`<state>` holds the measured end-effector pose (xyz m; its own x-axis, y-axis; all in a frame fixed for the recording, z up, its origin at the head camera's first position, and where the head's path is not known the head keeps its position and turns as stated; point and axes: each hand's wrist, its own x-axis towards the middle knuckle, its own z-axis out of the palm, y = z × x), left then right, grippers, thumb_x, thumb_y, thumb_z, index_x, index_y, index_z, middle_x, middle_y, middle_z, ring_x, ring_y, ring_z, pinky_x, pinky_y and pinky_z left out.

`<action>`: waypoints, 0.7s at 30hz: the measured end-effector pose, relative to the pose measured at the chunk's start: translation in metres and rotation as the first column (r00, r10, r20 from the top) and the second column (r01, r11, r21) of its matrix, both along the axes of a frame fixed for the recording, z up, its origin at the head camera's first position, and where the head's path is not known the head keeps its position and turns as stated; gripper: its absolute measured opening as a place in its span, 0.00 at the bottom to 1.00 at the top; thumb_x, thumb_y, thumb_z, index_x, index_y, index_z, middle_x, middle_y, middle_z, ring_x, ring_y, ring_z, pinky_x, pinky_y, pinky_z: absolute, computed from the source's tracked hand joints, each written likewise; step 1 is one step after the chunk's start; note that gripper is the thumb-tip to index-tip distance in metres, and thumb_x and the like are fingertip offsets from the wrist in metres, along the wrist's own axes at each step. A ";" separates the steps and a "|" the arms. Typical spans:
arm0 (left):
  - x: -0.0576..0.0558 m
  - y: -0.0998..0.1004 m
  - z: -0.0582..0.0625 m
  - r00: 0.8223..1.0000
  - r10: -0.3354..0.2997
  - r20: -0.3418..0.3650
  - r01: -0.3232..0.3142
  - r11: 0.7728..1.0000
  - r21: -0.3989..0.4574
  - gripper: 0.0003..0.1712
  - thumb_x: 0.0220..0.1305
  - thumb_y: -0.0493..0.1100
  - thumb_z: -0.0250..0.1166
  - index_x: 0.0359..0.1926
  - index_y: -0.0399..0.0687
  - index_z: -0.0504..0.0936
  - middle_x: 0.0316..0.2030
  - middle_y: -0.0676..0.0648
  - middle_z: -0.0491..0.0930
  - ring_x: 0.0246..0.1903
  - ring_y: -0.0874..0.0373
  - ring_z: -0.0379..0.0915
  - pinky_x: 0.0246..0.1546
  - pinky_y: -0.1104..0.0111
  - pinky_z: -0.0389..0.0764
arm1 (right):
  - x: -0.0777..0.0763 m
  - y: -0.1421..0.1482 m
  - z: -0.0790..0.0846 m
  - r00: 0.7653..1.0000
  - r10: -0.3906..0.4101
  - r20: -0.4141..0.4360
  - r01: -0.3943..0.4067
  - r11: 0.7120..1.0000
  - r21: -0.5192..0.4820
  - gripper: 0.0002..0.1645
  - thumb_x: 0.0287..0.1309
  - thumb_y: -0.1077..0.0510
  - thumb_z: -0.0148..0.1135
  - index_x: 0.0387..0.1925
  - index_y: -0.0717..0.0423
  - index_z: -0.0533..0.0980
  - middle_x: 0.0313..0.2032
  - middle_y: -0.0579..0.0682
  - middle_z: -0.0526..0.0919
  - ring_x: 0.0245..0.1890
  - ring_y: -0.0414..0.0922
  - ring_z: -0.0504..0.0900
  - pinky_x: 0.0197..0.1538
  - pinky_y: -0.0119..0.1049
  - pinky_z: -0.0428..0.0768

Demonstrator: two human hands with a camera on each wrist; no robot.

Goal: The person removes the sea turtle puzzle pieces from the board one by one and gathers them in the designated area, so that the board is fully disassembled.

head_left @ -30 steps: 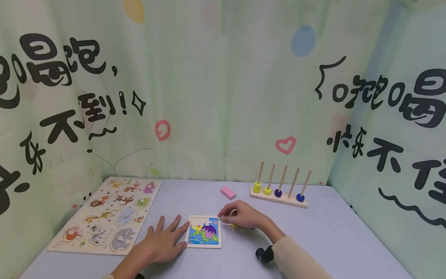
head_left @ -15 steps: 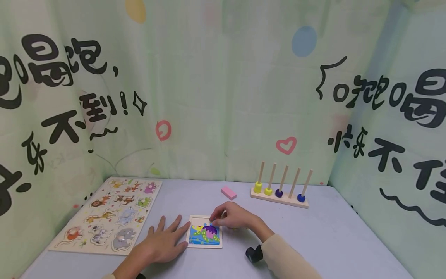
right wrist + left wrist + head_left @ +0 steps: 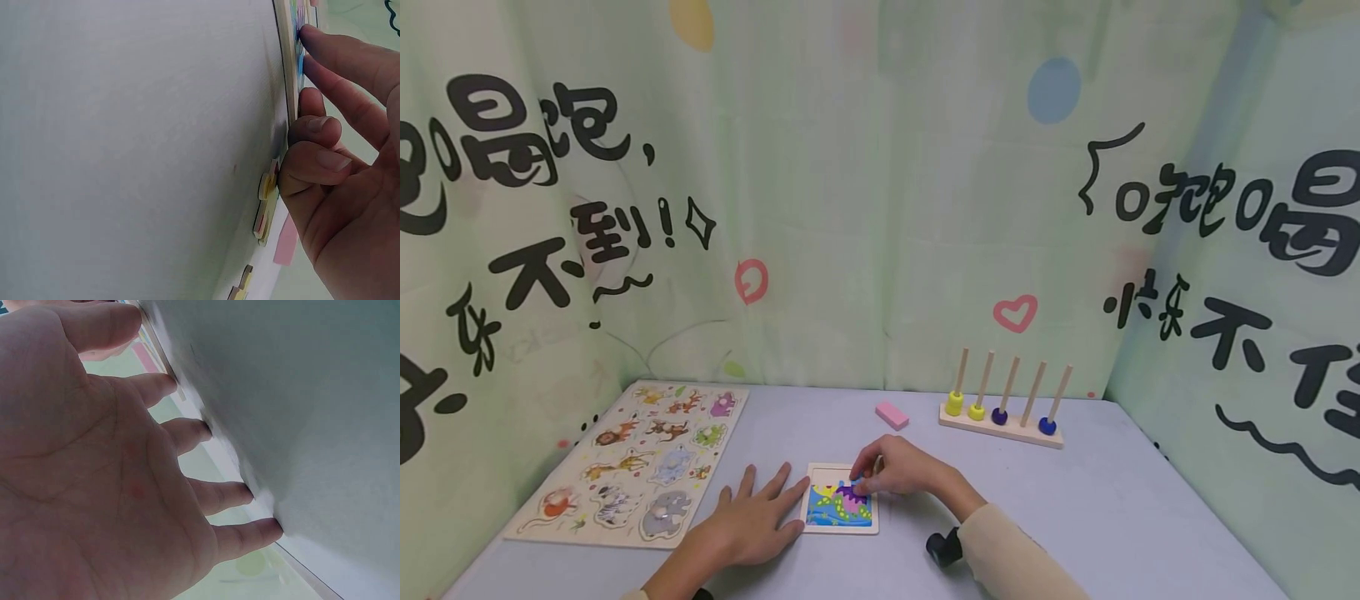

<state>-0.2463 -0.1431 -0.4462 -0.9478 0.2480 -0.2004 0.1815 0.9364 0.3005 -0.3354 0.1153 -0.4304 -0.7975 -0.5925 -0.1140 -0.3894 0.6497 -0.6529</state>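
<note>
A small jigsaw puzzle (image 3: 827,518) in a wooden frame lies in the middle of the table in the head view, its picture purple, yellow and blue. At its left edge my left hand (image 3: 752,518) lies with fingers spread, thumb and forefinger touching the frame; the left wrist view shows the palm (image 3: 112,475) and straight fingers. Over the upper right corner my right hand (image 3: 897,467) pinches a blue puzzle piece (image 3: 854,481) between thumb and forefinger, mostly hidden by them. In the right wrist view its other fingers (image 3: 312,164) are curled beside the frame (image 3: 288,75).
Loose puzzle pieces (image 3: 265,209) lie right of the frame, hidden by my hand in the head view. A pink block (image 3: 892,415) and a peg stand with beads (image 3: 1000,427) are farther back. An animal puzzle board (image 3: 632,467) lies at left.
My right hand has moved left from beside the frame to over its upper right corner, with the blue puzzle piece, then slightly down. The left hand has stayed in place.
</note>
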 end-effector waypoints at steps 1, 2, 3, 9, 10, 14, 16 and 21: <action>0.000 0.000 0.000 1.000 0.000 0.001 0.000 1.000 0.000 0.37 0.75 0.66 0.56 0.80 0.67 0.66 0.84 0.45 0.57 0.82 0.22 0.42 0.74 0.21 0.48 | 0.000 0.000 0.000 1.000 -0.002 -0.003 0.002 1.000 0.002 0.05 0.62 0.56 0.76 0.40 0.48 0.89 0.31 0.41 0.82 0.36 0.40 0.75 0.37 0.29 0.73; 0.000 0.000 0.000 1.000 0.000 0.002 0.000 1.000 0.000 0.37 0.75 0.65 0.56 0.80 0.67 0.66 0.84 0.46 0.57 0.82 0.22 0.42 0.74 0.21 0.48 | 0.000 0.000 -0.001 1.000 -0.004 -0.005 0.004 1.000 0.002 0.05 0.62 0.56 0.76 0.40 0.48 0.89 0.31 0.41 0.82 0.36 0.40 0.75 0.37 0.29 0.73; 0.001 0.000 0.001 1.000 0.000 0.005 0.000 1.000 -0.002 0.37 0.75 0.65 0.57 0.80 0.67 0.66 0.84 0.46 0.57 0.82 0.22 0.41 0.74 0.21 0.47 | 0.000 0.000 -0.001 1.000 -0.006 -0.006 0.006 1.000 0.001 0.05 0.62 0.56 0.76 0.40 0.48 0.89 0.30 0.41 0.82 0.36 0.40 0.75 0.37 0.29 0.73; 0.003 0.002 0.006 1.000 0.006 -0.007 -0.006 1.000 -0.005 0.37 0.74 0.64 0.59 0.80 0.64 0.67 0.84 0.45 0.58 0.81 0.22 0.43 0.73 0.21 0.49 | 0.000 -0.002 -0.001 1.000 -0.014 -0.003 0.014 1.000 -0.006 0.05 0.61 0.57 0.77 0.39 0.49 0.89 0.30 0.42 0.82 0.36 0.40 0.75 0.37 0.28 0.73; 0.003 0.002 0.007 1.000 0.006 -0.008 -0.006 1.000 -0.006 0.38 0.74 0.65 0.59 0.80 0.64 0.67 0.84 0.45 0.58 0.81 0.22 0.43 0.73 0.21 0.49 | 0.000 -0.002 -0.001 1.000 -0.014 -0.003 0.014 1.000 -0.008 0.05 0.61 0.57 0.77 0.39 0.49 0.89 0.30 0.42 0.82 0.36 0.40 0.76 0.37 0.28 0.73; 0.004 0.002 0.008 1.000 0.005 -0.006 -0.005 1.000 -0.001 0.37 0.74 0.64 0.59 0.79 0.64 0.67 0.84 0.45 0.58 0.81 0.22 0.43 0.74 0.22 0.49 | 0.001 -0.003 -0.001 1.000 -0.015 -0.011 0.015 1.000 -0.005 0.05 0.61 0.58 0.77 0.39 0.50 0.89 0.31 0.43 0.82 0.37 0.41 0.75 0.38 0.29 0.73; 0.004 0.002 0.008 1.000 0.007 -0.003 -0.007 1.000 0.002 0.37 0.74 0.63 0.59 0.79 0.63 0.67 0.84 0.45 0.58 0.81 0.22 0.43 0.74 0.22 0.49 | 0.001 -0.003 -0.001 1.000 -0.013 -0.019 0.013 1.000 -0.002 0.05 0.60 0.58 0.77 0.39 0.50 0.89 0.33 0.43 0.82 0.37 0.41 0.75 0.38 0.29 0.73; 0.004 0.003 0.008 1.000 0.011 0.001 -0.011 1.000 0.006 0.37 0.74 0.63 0.59 0.80 0.64 0.67 0.84 0.45 0.58 0.82 0.22 0.42 0.75 0.22 0.48 | 0.002 -0.003 -0.001 0.999 -0.016 -0.042 0.016 1.000 0.010 0.05 0.60 0.56 0.77 0.39 0.48 0.89 0.37 0.43 0.83 0.40 0.41 0.75 0.41 0.30 0.74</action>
